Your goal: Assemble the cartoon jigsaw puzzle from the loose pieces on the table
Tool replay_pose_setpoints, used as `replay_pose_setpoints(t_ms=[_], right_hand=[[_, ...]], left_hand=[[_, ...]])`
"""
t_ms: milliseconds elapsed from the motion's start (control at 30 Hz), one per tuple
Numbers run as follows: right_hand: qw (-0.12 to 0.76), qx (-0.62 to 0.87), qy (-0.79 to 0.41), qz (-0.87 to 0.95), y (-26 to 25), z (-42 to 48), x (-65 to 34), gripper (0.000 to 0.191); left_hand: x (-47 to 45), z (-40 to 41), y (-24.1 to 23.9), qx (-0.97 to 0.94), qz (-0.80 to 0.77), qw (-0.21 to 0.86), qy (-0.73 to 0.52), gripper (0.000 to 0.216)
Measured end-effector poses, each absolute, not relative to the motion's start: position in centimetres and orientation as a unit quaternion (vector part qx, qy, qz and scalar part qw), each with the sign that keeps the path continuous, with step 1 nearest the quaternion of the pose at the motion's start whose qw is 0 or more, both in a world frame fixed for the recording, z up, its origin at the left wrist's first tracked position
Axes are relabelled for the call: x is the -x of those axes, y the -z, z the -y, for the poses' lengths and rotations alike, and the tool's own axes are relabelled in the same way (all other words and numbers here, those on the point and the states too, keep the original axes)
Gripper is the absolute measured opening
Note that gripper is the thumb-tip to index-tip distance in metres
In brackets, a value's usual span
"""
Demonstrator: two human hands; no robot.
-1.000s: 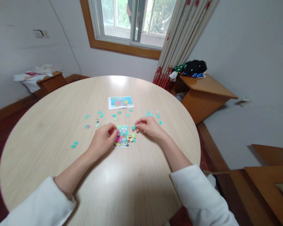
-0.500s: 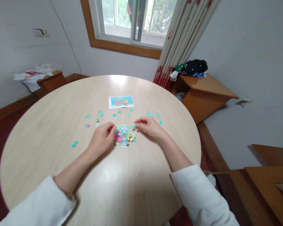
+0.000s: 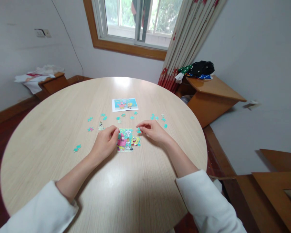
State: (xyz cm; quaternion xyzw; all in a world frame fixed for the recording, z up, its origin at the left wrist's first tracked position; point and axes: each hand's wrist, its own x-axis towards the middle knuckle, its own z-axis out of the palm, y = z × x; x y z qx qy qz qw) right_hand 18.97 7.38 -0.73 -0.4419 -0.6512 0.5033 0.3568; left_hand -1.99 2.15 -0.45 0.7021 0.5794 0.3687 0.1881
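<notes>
A partly joined jigsaw puzzle (image 3: 127,139) lies flat on the table, showing a pink starfish, a pale blue figure and a yellow sponge cartoon character. My left hand (image 3: 106,140) is closed at its left side, thumb and forefinger together on the upper left corner; the fingertips partly cover that edge. At the upper right of the puzzle, my right hand (image 3: 153,130) has a small teal puzzle piece (image 3: 139,131) at its thumb and fingers. Whether this piece touches the joined part, I cannot tell.
Several loose pieces (image 3: 118,118) lie beyond the puzzle, with more at right (image 3: 156,118) and a teal cluster (image 3: 77,148) at left. Farther back is a printed picture (image 3: 125,105) of the same characters. The round table (image 3: 106,194) stands near a window and wooden cabinets.
My right forefinger has straightened and shifted slightly left above the teal piece. My left hand stays at the puzzle's corner. The camera view has shifted very slightly.
</notes>
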Motion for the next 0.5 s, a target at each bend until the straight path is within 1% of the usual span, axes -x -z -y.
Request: replay_pose_setpoints(t_ms=[100, 200, 333, 500], right_hand=[[0.368, 0.423, -0.535, 0.632, 0.3, -7.0, -18.7, 0.009], [0.374, 0.398, -0.562, 0.621, 0.0, -6.7, -18.3, 0.014], [0.351, 0.372, -0.594, 0.621, 0.0, -6.3, -17.9, 0.016], [0.333, 0.345, -0.616, 0.625, 0.2, -5.9, -17.4, 0.018]], left_hand=[[1.9, -2.1, 0.4, -0.701, -0.572, 0.193, -0.380, 0.029], [1.7, -2.0, 0.5, -0.706, -0.547, 0.218, -0.393, 0.026], [1.3, -1.9, 0.6, -0.732, -0.495, 0.242, -0.400, 0.025], [1.2, -1.7, 0.6, -0.758, -0.456, 0.272, -0.378, 0.025]])
